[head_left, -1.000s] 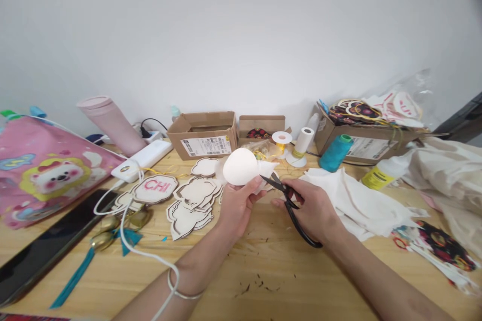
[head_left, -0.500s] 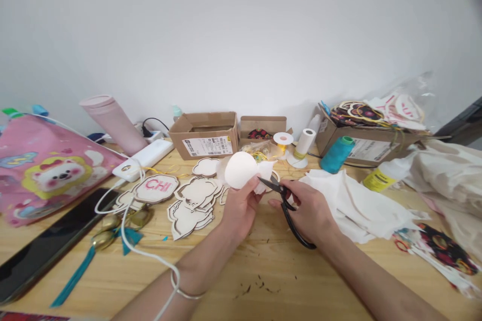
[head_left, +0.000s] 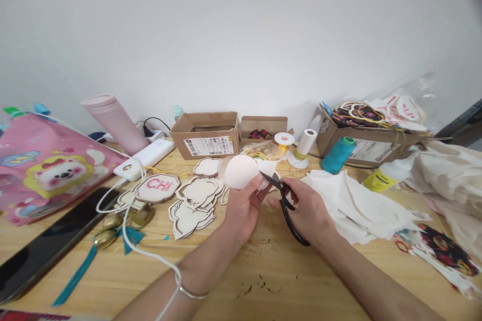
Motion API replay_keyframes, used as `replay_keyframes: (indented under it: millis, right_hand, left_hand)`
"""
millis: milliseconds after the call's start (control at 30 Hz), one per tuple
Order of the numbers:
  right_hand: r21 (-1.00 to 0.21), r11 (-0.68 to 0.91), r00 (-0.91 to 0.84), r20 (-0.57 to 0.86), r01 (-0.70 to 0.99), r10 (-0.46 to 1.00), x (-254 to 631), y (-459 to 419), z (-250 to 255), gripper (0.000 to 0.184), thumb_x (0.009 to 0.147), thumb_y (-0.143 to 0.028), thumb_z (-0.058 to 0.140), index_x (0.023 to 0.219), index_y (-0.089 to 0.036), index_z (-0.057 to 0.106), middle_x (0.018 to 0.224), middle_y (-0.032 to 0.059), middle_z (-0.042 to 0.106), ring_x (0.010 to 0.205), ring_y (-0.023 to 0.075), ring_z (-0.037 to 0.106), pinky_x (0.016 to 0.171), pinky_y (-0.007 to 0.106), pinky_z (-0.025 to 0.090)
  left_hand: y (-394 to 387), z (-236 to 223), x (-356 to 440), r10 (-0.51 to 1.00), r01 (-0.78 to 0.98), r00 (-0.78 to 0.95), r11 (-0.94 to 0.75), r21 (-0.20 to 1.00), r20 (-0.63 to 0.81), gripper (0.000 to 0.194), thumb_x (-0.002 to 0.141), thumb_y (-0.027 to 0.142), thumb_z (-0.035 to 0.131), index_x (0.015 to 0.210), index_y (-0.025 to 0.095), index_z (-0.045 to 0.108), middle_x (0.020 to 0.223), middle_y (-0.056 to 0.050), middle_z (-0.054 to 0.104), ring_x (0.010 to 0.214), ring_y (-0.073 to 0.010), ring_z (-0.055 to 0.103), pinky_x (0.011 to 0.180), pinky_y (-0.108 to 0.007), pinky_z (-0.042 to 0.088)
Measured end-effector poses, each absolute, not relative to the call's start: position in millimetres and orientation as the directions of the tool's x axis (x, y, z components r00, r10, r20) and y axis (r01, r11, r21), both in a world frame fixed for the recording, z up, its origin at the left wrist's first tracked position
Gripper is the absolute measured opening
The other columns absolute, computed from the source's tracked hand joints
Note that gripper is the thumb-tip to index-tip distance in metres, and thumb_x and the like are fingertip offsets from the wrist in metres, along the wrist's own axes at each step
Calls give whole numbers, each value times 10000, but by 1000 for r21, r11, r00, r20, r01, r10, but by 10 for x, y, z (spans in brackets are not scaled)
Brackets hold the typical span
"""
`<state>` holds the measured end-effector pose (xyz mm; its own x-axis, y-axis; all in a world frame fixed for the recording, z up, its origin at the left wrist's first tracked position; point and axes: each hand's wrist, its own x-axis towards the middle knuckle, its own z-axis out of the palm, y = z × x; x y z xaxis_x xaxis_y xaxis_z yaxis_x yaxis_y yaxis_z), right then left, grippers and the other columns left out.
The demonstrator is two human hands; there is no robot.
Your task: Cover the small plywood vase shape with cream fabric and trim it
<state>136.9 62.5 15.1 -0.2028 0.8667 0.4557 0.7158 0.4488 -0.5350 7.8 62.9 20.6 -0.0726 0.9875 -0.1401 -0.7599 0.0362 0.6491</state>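
Observation:
Near the middle of the table my left hand [head_left: 244, 205] pinches a round white disc [head_left: 241, 171] with white fabric [head_left: 267, 166] showing at its right edge. My right hand [head_left: 307, 208] is closed around the handles of black scissors [head_left: 291, 223]. Their blades point up and left, with the tips close to the fabric and my left fingers. Whether the blades touch the fabric I cannot tell. To the left of the disc lie several cream wooden cutouts [head_left: 198, 195], and one piece with pink "CHI" lettering [head_left: 157, 188].
White cloth [head_left: 350, 205] lies right of the scissors, beside a teal thread cone [head_left: 338, 155] and a yellow-labelled bottle [head_left: 386, 175]. Cardboard boxes [head_left: 205, 135] stand against the wall. A white cable [head_left: 150, 256] crosses my left forearm. At left are a phone [head_left: 48, 246] and pink bag [head_left: 71, 170].
The disc has tilted slightly and sits a little lower. The scissors have shifted slightly up and left, their tips still by my left fingers. Both hands keep their holds.

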Motion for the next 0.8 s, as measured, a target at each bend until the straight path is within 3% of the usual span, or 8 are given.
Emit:
replay_keyframes:
  millis: [167,567,800]
  right_hand:
    - [-615,377,-174,364,693,915,1348,623,152,238,683,-272,540,891,-156,554,686,25,572,591,151,511,536,256,419]
    - [-814,305,-157,261,495,952,1487,709,76,229,703,-326,563,868,-171,529,585,-44,450,523,103,423,478,206,364]
    - [-738,356,-222,278,573,934,1500,679,125,192,710,-338,550,807,-174,575,570,-23,481,506,110,421,472,219,370]
  left_hand:
    - [612,186,105,989,-725,-83,22,689,-120,351,640,153,673,975,214,592,903,-11,654,775,-128,601,687,-232,486]
    - [601,233,85,995,-734,-26,46,678,-96,434,635,107,654,1045,218,568,940,-24,662,831,-159,608,777,-291,479]
    - [625,206,59,995,-682,-64,8,731,-71,413,625,120,667,1014,226,581,909,-17,670,795,-147,612,695,-247,498]
